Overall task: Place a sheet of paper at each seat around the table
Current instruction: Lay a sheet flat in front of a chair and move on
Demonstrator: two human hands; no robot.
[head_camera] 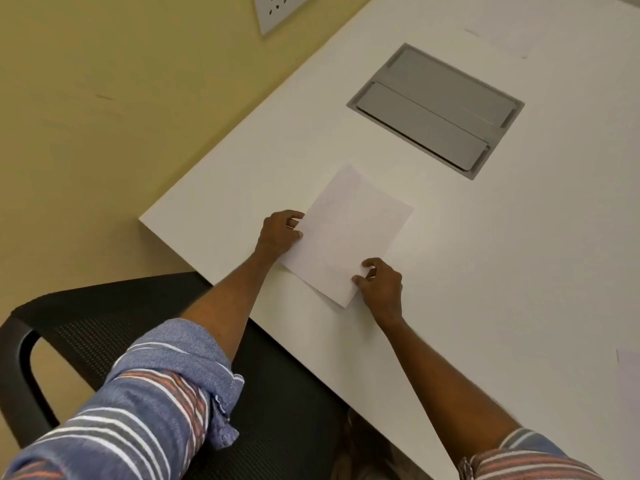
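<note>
A white sheet of paper (346,233) lies flat on the white table (485,271), near the table's end, in front of a black mesh chair (104,327). My left hand (280,233) pinches the sheet's left edge between thumb and fingers. My right hand (381,285) grips the sheet's near right corner. Another sheet (498,39) lies faintly visible at the far side, and the edge of a third sheet (628,372) shows at the right border.
A grey hinged cable hatch (436,109) is set into the table beyond the sheet. The yellow floor (86,133) carries a grey socket plate (273,8) at the top. The chair is pushed partly under the table's near edge.
</note>
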